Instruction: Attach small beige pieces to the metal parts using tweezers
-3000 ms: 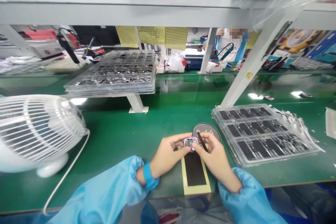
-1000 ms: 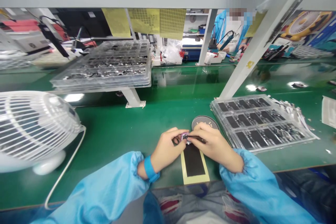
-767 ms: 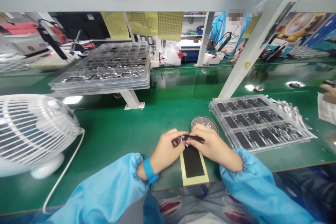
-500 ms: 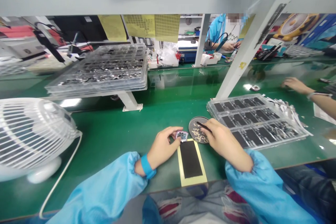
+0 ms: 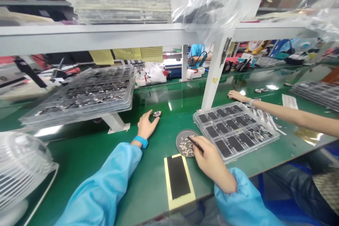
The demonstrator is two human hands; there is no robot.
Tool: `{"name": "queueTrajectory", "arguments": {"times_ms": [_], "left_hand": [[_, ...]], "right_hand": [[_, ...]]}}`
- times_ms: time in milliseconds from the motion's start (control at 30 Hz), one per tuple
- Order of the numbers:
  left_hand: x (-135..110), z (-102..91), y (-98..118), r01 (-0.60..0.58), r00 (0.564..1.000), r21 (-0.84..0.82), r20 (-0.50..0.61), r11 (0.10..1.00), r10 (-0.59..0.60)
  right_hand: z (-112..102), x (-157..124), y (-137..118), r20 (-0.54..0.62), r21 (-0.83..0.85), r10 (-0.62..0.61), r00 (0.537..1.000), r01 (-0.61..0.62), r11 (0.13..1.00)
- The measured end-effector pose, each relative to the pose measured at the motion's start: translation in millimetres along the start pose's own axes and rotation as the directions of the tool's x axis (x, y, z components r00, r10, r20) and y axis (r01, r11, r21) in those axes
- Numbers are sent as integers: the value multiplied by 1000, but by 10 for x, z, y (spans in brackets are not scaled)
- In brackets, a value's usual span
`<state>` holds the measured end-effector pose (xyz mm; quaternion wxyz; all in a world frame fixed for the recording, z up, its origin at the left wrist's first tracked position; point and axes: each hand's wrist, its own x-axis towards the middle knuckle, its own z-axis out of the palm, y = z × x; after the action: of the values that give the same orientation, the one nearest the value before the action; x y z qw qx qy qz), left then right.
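My left hand (image 5: 147,126) is stretched forward over the green bench, thumb and fingers apart. A small shiny electronic part (image 5: 157,113) lies just beyond its fingertips; I cannot tell if they touch. My right hand (image 5: 210,157) grips dark tweezers (image 5: 196,144), their tips over a round grey dish (image 5: 180,135) of tiny beige pieces. In front of the dish lies a black pad (image 5: 178,178) on a yellow sheet (image 5: 182,203).
To the right sits a clear compartment tray (image 5: 220,129) with black rectangular parts. Another person's hand (image 5: 238,96) reaches across behind it. Stacked trays (image 5: 87,93) rest on a raised shelf at left, above a white fan (image 5: 23,169). A shelf post (image 5: 214,77) stands behind the dish.
My left hand has moved forward from beside the black pad and opened; the small part it held is now on the bench. My right hand keeps the tweezers over the dish. The view has shifted right.
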<state>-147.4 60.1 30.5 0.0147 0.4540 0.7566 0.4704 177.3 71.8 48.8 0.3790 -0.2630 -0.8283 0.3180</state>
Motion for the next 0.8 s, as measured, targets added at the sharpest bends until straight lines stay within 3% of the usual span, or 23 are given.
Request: {"name": "queueTrajectory", "arguments": {"times_ms": [100, 233, 367, 600, 800], "left_hand": [[85, 52, 33, -80, 997, 50, -2, 996, 81], [19, 75, 74, -179, 961, 10, 216, 984, 173], [-43, 72, 90, -248, 891, -2, 393, 969, 229], [-17, 65, 71, -252, 887, 58, 413, 966, 207], [27, 38, 31, -273, 869, 49, 441, 961, 224]], "right_hand": [[10, -104, -9, -56, 43, -37, 998, 40, 998], [25, -254, -39, 98, 69, -155, 983, 149, 986], [30, -242, -102, 232, 50, -33, 972, 22, 999], [20, -161, -114, 269, 46, 40, 962, -54, 997], [95, -188, -26, 198, 37, -40, 979, 33, 999]]}}
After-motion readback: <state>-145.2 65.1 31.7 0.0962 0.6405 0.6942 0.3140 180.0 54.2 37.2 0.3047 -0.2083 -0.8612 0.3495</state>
